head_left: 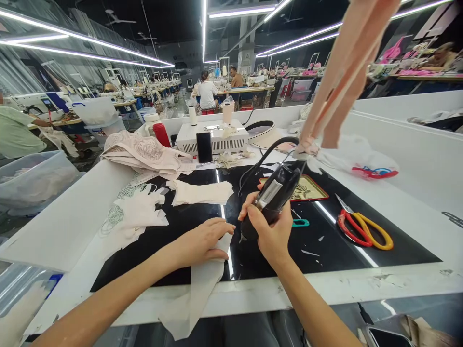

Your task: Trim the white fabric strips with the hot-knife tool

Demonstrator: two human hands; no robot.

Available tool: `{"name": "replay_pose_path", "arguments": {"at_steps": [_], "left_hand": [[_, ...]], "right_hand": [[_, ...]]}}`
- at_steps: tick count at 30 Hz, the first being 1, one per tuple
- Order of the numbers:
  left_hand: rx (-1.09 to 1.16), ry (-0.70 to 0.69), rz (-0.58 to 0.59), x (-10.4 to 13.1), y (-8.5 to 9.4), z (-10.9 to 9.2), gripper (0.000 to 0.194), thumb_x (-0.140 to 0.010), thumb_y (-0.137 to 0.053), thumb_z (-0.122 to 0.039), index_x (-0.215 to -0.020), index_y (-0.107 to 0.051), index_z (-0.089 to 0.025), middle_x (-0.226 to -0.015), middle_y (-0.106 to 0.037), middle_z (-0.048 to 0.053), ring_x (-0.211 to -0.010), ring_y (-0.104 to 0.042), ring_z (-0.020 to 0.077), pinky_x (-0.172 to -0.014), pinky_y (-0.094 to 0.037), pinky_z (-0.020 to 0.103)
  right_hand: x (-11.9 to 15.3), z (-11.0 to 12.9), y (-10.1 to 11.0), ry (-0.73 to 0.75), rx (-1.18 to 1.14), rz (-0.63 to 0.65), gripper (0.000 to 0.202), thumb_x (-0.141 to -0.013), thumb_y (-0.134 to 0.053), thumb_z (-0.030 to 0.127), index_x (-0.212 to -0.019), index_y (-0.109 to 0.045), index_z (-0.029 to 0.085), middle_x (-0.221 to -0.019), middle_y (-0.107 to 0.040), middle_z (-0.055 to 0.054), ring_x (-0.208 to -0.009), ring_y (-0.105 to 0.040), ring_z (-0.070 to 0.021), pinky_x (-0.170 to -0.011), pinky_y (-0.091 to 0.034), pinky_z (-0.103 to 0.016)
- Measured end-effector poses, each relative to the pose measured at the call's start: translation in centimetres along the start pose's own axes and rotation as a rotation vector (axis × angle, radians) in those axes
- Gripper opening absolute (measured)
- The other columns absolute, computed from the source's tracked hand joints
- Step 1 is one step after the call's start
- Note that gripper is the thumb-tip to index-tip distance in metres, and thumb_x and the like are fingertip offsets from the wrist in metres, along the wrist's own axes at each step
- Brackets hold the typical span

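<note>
My right hand point(273, 231) is wrapped round a black corded handheld tool point(277, 193), its lower end tilted down to the left over the glossy black mat point(173, 262). Palm down, my left hand point(204, 241) rests with fingers stretched on a strip of pale fabric point(206, 279), which hangs over the table's front edge. Behind it lies a flat stack of cream fabric pieces point(202, 193). Pale scraps point(139, 212) sit to the left on the mat's edge. Pink fabric strips point(343, 77) hang above the tool.
Scissors point(361, 229) with red and yellow handles and a tray of small metal pieces point(309, 188) lie right. Lace garments point(141, 152), a phone point(204, 147), a white box point(213, 136) and a visor point(265, 135) stand behind. People sit farther back.
</note>
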State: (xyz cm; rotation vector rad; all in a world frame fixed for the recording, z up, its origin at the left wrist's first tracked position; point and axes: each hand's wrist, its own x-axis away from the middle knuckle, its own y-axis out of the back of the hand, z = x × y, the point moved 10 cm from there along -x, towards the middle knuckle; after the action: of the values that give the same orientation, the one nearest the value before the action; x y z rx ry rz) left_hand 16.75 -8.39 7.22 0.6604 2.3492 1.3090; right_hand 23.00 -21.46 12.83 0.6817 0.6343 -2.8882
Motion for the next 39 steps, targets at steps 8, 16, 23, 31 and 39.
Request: {"name": "replay_pose_path", "arguments": {"at_steps": [8,16,23,31,39], "left_hand": [[0.026,0.104,0.169,0.2,-1.4,2.4,0.042,-0.088,-0.083,-0.029,-0.122,-0.061,-0.023,-0.145,-0.06,0.01,-0.155,-0.033,0.0324,-0.125,-0.032,0.062],[0.003,0.143,0.213,0.7,-1.3,3.0,0.041,-0.087,-0.083,-0.035,-0.121,-0.062,-0.024,-0.146,-0.059,0.009,-0.154,-0.037,0.0335,-0.125,-0.017,0.073],[0.021,0.138,0.229,0.5,-1.6,3.6,0.056,-0.084,-0.086,-0.038,-0.133,-0.061,-0.028,-0.154,-0.054,0.009,-0.157,-0.03,0.036,-0.126,-0.013,0.073],[0.046,0.138,0.217,0.5,-1.4,3.2,0.052,-0.087,-0.084,-0.038,-0.133,-0.061,-0.029,-0.151,-0.057,0.008,-0.155,-0.034,0.0354,-0.127,-0.014,0.073],[0.011,0.092,0.19,0.3,-1.6,3.3,0.052,-0.085,-0.086,-0.039,-0.129,-0.062,-0.025,-0.148,-0.06,0.01,-0.152,-0.04,0.0349,-0.128,-0.017,0.069]], "right_hand": [[0.1,-1.4,-0.2,-0.042,0.014,-0.024,0.04,-0.078,-0.08,0.031,-0.109,-0.056,0.025,-0.085,-0.069,0.004,-0.068,-0.068,-0.0135,-0.063,-0.058,-0.029],[0.3,-1.7,-2.0,-0.071,-0.052,0.017,0.036,-0.079,-0.08,0.031,-0.104,-0.054,0.025,-0.081,-0.067,0.006,-0.06,-0.063,-0.011,-0.059,-0.056,-0.027],[0.9,-2.2,-2.3,-0.101,-0.079,0.033,0.039,-0.078,-0.082,0.03,-0.105,-0.055,0.026,-0.082,-0.068,0.005,-0.063,-0.064,-0.0125,-0.059,-0.057,-0.028],[1.0,-2.8,-1.9,-0.131,-0.03,0.012,0.041,-0.078,-0.081,0.034,-0.11,-0.055,0.027,-0.088,-0.068,0.003,-0.073,-0.068,-0.0158,-0.073,-0.062,-0.036],[2.1,-2.3,-2.4,-0.12,-0.061,0.036,0.043,-0.079,-0.082,0.033,-0.111,-0.054,0.028,-0.085,-0.069,0.004,-0.074,-0.073,-0.0176,-0.076,-0.065,-0.038]]}}
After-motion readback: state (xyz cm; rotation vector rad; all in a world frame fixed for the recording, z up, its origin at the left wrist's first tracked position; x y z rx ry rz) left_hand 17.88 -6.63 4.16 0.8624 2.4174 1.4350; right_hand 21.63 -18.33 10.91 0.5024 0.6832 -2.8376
